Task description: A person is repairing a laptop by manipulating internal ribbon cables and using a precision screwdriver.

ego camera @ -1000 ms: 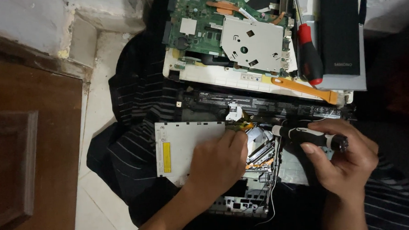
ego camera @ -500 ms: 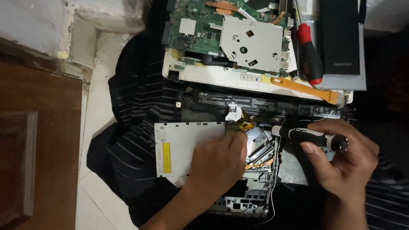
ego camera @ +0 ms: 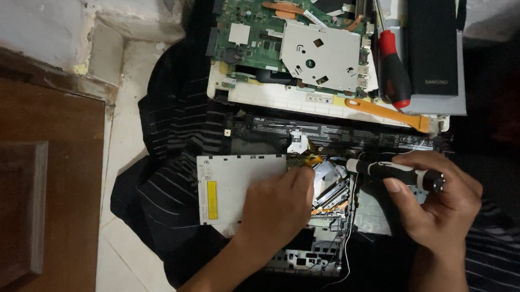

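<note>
My left hand (ego camera: 277, 203) presses flat on the silver drive (ego camera: 238, 185), steadying it, while my right hand (ego camera: 440, 199) grips a black screwdriver (ego camera: 392, 170) aimed sideways into the laptop (ego camera: 333, 218).

Drive (ego camera: 232, 188): matt grey metal under my left hand (ego camera: 277, 206).
Screwdriver (ego camera: 395, 172): glossy black plastic in my right hand (ego camera: 444, 205).
Door (ego camera: 40, 202), nine o'clock: smooth brown wood.

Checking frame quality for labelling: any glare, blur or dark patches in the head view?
Head view: sharp overall; the flat silver optical drive and white tiled floor are bright but not blown out; the right edge sinks into shadow; right hand and its black-handled screwdriver stay readable.
</note>
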